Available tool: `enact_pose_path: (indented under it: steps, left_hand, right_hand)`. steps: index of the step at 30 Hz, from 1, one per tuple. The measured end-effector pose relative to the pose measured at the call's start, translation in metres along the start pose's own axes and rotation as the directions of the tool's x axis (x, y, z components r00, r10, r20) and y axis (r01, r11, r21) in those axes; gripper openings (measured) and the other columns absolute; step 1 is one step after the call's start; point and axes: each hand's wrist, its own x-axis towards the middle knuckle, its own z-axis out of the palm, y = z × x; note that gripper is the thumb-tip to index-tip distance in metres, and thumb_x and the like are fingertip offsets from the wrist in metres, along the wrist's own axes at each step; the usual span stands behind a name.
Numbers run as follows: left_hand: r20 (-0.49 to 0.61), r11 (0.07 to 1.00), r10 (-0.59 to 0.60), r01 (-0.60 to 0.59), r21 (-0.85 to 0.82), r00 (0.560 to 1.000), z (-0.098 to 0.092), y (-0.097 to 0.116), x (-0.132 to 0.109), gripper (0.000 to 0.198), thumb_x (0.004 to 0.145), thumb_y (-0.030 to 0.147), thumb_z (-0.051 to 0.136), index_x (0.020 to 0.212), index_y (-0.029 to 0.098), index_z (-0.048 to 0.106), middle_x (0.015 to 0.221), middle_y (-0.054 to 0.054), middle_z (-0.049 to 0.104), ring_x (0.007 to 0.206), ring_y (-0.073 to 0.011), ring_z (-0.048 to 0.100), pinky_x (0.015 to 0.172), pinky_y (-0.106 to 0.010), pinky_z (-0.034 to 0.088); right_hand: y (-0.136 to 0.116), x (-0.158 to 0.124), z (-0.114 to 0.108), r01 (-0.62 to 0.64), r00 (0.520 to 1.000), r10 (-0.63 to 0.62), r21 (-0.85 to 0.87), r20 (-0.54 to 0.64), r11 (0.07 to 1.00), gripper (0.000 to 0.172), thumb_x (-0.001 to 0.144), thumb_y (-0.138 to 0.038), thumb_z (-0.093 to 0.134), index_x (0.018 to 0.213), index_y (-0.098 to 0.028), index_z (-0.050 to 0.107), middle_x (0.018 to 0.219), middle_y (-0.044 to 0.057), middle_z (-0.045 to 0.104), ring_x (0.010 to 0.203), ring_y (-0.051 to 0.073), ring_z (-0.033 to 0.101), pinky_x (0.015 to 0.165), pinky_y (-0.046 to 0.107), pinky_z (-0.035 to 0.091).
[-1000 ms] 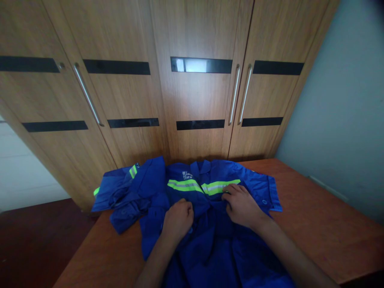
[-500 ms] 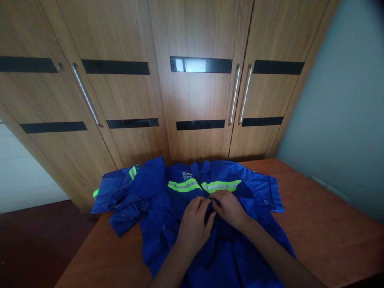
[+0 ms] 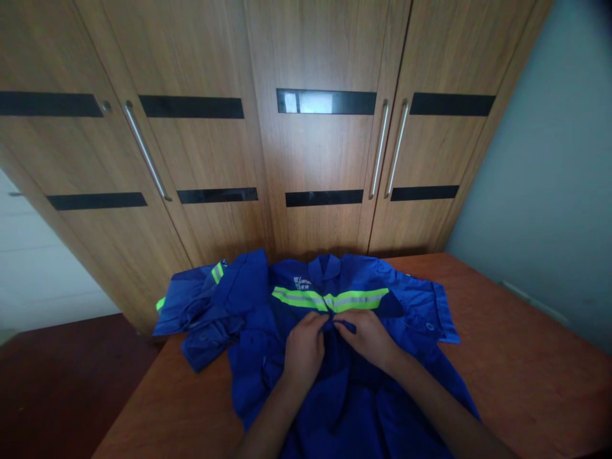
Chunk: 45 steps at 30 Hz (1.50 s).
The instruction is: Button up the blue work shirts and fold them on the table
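A blue work jacket (image 3: 268,325) with a yellow-green reflective band (image 3: 306,298) across the chest lies front up on a brown wooden table (image 3: 516,357). My left hand (image 3: 305,347) and my right hand (image 3: 366,335) meet at the jacket's front opening just below the band. Both pinch the fabric edges there, fingertips almost touching. The collar points toward the wardrobe. One sleeve with a reflective stripe lies crumpled at the left (image 3: 196,306); the other sleeve (image 3: 430,312) is spread to the right.
A wooden wardrobe (image 3: 315,153) with black strips and long metal handles (image 3: 380,150) stands right behind the table. A grey wall (image 3: 549,191) is on the right. Dark floor (image 3: 57,382) lies beyond the table's left edge.
My left hand, a fist on the left chest before, moved right to the front opening. My right hand slid down from the band to meet it. Both now pinch the placket.
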Motion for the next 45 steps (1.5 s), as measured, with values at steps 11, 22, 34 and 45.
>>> enact_pose_path:
  steps: [11,22,34,45]
  left_hand:
    - [-0.019,0.992,-0.024,0.022,-0.121,1.0,0.0,-0.006,0.001,0.046,0.076,0.0,0.042,0.104,0.023,0.07,0.1,-0.004,0.069,0.098,-0.0175,0.063,0.091,-0.03,0.048]
    - [0.005,0.993,-0.029,0.03,-0.114,1.0,0.003,-0.008,-0.001,0.05,0.072,-0.002,0.043,0.106,0.023,0.069,0.105,-0.004,0.069,0.102,-0.0188,0.062,0.095,-0.033,0.047]
    - [-0.387,0.857,-0.387,0.171,-0.487,0.837,-0.035,-0.029,0.006,0.03,0.078,0.021,0.049,0.098,0.02,0.072,0.102,-0.003,0.072,0.098,-0.0217,0.064,0.091,-0.034,0.046]
    - [-0.064,0.88,-0.268,0.271,0.389,0.961,-0.047,-0.01,0.002,0.026,0.084,0.021,0.04,0.071,0.022,0.063,0.078,-0.003,0.065,0.072,-0.0195,0.062,0.062,-0.028,0.041]
  right_hand:
    - [-0.001,0.001,0.004,-0.023,1.0,0.025,-0.106,0.014,0.994,0.023,0.087,-0.02,0.052,0.099,-0.026,0.071,0.098,0.002,0.074,0.092,0.018,0.067,0.085,0.029,0.049]
    - [-0.008,0.004,0.01,-0.038,0.999,0.043,-0.291,0.012,0.956,0.023,0.092,-0.024,0.048,0.098,-0.026,0.07,0.096,0.004,0.073,0.091,0.019,0.066,0.085,0.03,0.047]
    - [0.051,0.009,-0.053,-0.109,0.87,0.025,-0.142,-0.493,0.984,0.025,0.087,-0.022,0.046,0.094,-0.022,0.07,0.097,0.004,0.074,0.09,0.02,0.068,0.087,0.033,0.05]
    - [0.073,-0.026,-0.07,-0.211,0.97,0.109,-0.529,-0.217,0.822,0.023,0.083,-0.016,0.05,0.088,-0.024,0.071,0.09,0.007,0.066,0.091,0.022,0.059,0.084,0.034,0.046]
